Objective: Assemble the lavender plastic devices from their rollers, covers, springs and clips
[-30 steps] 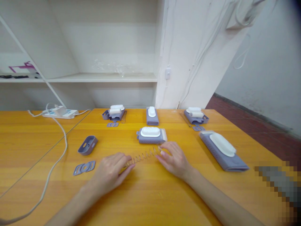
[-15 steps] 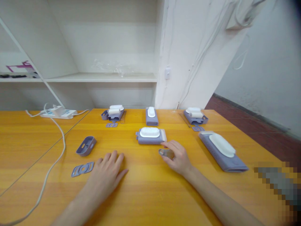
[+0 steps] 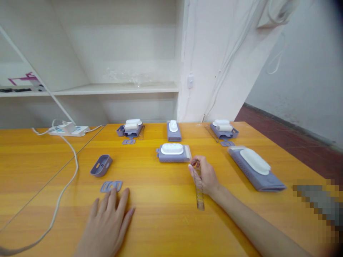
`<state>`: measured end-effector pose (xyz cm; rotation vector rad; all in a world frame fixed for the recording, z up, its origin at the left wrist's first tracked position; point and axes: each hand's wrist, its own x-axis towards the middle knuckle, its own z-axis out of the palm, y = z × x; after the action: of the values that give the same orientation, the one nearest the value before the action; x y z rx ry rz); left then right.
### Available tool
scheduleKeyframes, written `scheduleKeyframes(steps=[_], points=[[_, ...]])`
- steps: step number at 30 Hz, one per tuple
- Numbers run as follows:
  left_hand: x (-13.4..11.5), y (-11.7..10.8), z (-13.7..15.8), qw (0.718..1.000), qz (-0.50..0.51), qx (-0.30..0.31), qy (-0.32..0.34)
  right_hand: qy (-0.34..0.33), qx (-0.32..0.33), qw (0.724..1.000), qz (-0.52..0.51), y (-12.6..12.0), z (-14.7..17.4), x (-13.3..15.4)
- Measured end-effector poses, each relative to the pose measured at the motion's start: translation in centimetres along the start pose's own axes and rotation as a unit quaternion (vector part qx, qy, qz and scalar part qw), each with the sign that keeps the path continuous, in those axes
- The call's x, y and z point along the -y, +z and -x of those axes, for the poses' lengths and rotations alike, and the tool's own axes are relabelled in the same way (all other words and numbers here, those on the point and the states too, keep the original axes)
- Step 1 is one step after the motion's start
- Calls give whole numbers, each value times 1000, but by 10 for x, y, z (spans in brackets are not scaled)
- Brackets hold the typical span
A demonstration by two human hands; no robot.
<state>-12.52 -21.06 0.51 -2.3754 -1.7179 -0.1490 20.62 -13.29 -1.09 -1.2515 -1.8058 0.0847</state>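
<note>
My left hand [image 3: 108, 219] lies palm down with its fingers spread, the fingertips at the near edge of a flat purple slotted plate [image 3: 106, 186]. Behind that plate sits a hollow purple oval cap [image 3: 101, 166]. My right hand [image 3: 208, 177] is closed on a thin metal coil spring [image 3: 199, 191], whose free end hangs toward me over the table. Just beyond the right fingers, a purple box-shaped case [image 3: 171, 157] carries a white oval brush [image 3: 172, 149] on top. The fingers and the case appear very close; whether they touch, I cannot tell.
A larger purple case with a white brush [image 3: 255, 167] lies at right. Along the back stand an upright case [image 3: 174, 134] and two part groups, left [image 3: 133, 130] and right [image 3: 224, 132]. A power strip [image 3: 71, 130] and its white cable [image 3: 73, 171] occupy the left.
The spring in my right hand has swung from lying sideways to hanging down toward me. My left hand has moved nearer to me, and the slotted plate has shifted right.
</note>
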Motion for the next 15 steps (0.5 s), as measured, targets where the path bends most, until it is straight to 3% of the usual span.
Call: scheduleKeyframes(steps=[4, 9, 15], points=[[-43, -6, -15, 992, 39, 2, 116, -34, 33, 999, 5, -5, -4, 5], [-96, -24, -48, 946, 155, 47, 279, -50, 16, 998, 20, -6, -6, 8], [-123, -15, -80, 915, 270, 10, 300, -27, -7, 998, 53, -4, -3, 4]])
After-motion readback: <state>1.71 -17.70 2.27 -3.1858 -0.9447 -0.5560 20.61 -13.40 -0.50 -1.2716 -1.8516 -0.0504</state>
